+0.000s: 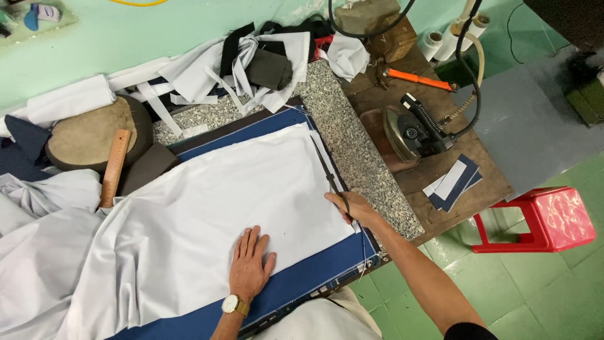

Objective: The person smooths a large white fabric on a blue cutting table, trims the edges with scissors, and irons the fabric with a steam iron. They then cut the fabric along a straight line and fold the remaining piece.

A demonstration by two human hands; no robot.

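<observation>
A large white cloth [207, 208] lies spread over a blue pad [302, 280] on the work table. My left hand [250, 263], with a wristwatch, lies flat with fingers apart on the cloth near its front edge. My right hand [352, 208] grips a pair of long dark scissors [326, 171] whose blades run along the cloth's right edge. A narrow white strip lies just outside the blades.
A speckled stone slab [352, 145] borders the pad. An iron [412, 132] rests on a wooden side table [465, 182] with small fabric pieces [454, 181] and an orange-handled tool [418, 79]. A wooden ruler [114, 167], a round pad [88, 132], heaped scraps [251, 63] and a red stool [553, 217] stand around.
</observation>
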